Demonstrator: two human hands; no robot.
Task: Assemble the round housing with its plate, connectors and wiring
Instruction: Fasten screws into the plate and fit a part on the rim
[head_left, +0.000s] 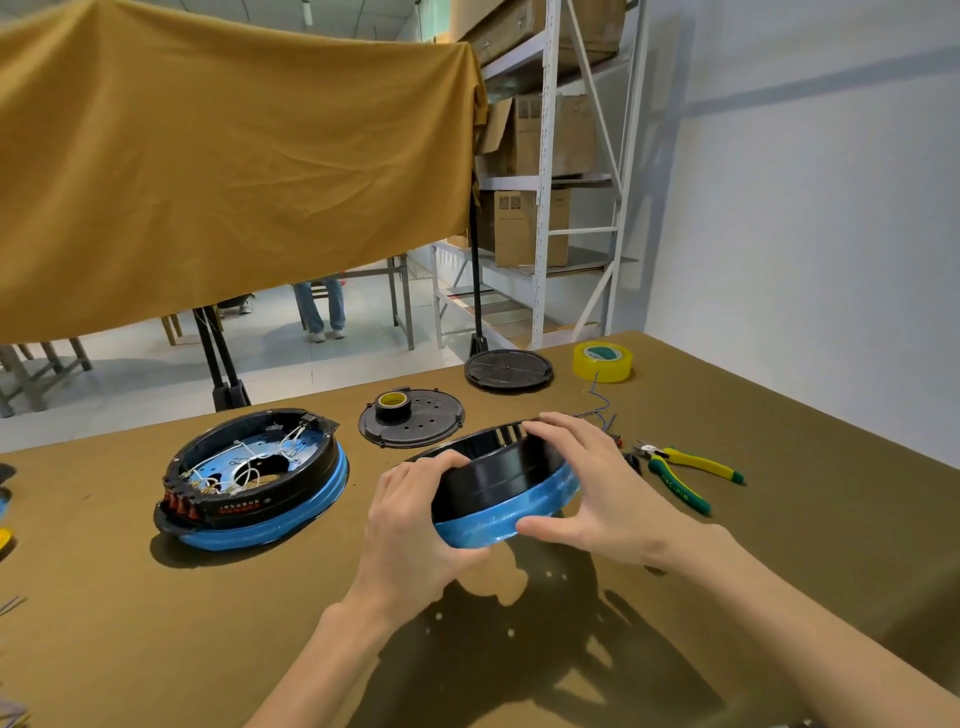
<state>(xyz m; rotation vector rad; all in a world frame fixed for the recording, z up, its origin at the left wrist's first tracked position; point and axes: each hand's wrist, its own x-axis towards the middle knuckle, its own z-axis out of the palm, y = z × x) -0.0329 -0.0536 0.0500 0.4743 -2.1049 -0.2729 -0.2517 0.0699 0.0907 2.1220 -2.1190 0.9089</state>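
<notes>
Both hands hold a round black housing (493, 475) with a blue film band, lifted above the table and tilted. My left hand (415, 525) grips its near left side, and my right hand (582, 483) clasps its right rim from above and below. A second round housing (249, 478), wired inside and with red connectors at its front, lies on the table to the left. A black perforated plate (426, 426) lies behind, with a small tape roll (392, 402) on it. Loose thin wires (597, 405) trail behind my right hand.
A black round cover (509, 370) and a yellow tape roll (602, 361) sit near the table's far edge. Yellow-green pliers (680, 473) lie to the right. A mustard cloth hangs behind the table, and metal shelving with boxes stands at the back right.
</notes>
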